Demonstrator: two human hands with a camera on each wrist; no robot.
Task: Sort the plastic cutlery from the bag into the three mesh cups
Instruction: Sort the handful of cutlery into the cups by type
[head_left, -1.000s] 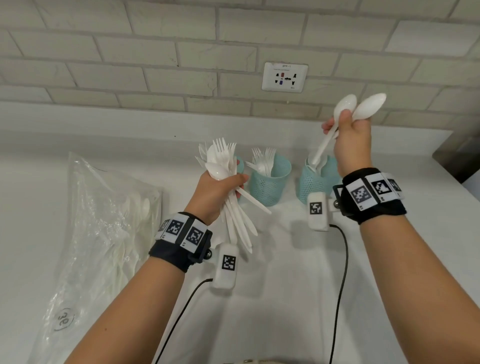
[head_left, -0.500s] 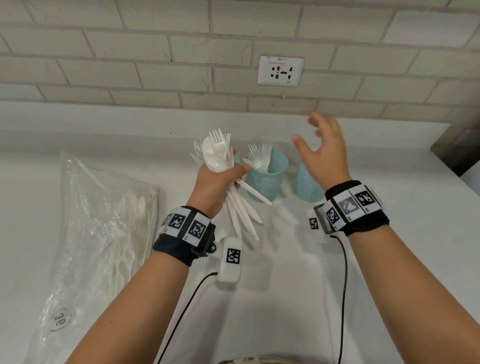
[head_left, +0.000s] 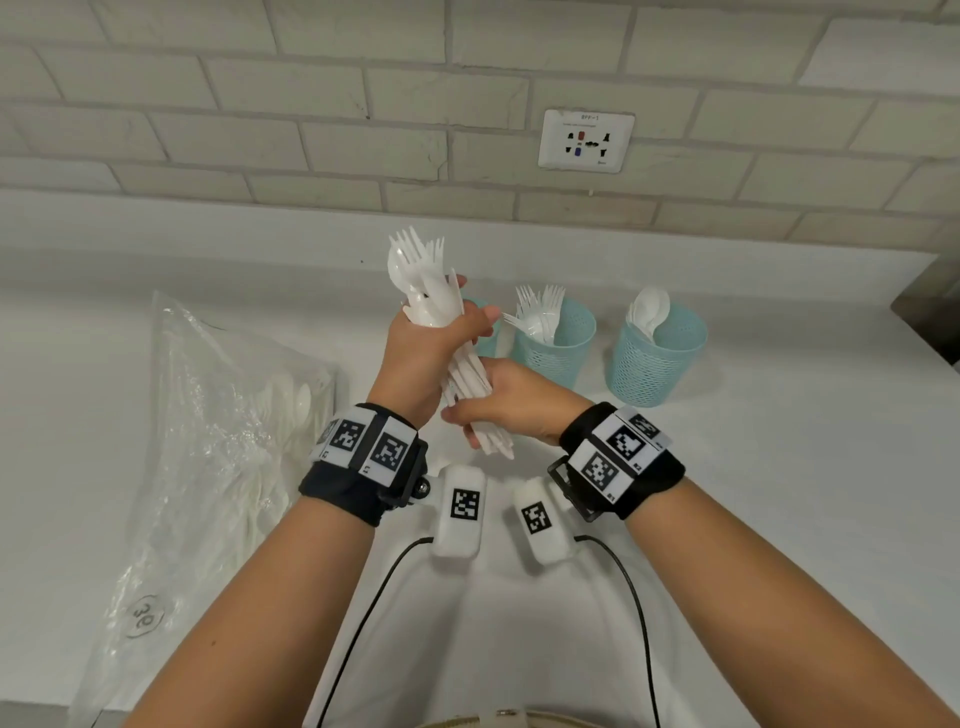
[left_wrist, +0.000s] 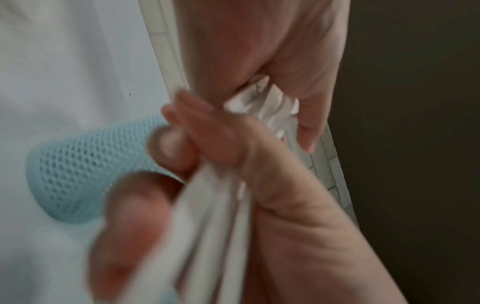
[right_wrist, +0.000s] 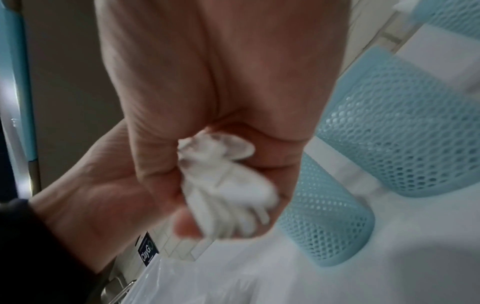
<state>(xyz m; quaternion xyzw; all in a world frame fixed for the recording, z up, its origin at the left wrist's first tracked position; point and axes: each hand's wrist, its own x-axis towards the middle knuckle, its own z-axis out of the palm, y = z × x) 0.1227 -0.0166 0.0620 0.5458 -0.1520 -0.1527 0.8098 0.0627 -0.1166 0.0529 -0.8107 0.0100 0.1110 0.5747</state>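
My left hand (head_left: 431, 345) grips a bundle of white plastic cutlery (head_left: 426, 280) upright, with the fork and spoon heads fanning above the fist. My right hand (head_left: 496, 405) curls round the lower handles (head_left: 485, 441) of the same bundle. The right wrist view shows the handle ends (right_wrist: 221, 181) inside that fist. Three teal mesh cups stand behind. The left cup (head_left: 491, 340) is mostly hidden by my left hand, the middle cup (head_left: 553, 353) holds forks and the right cup (head_left: 657, 364) holds spoons. The clear bag (head_left: 218, 441) lies on the left with more cutlery inside.
The white counter (head_left: 779, 467) meets a brick wall with a socket plate (head_left: 586, 139). A dark edge (head_left: 930, 317) sits at the far right. Cables (head_left: 636, 623) run from both wrist cameras towards me.
My right hand let go of two spoons at the right cup, opened, then swung down and left onto the bundle's handles. My left hand kept hold of the bundle.
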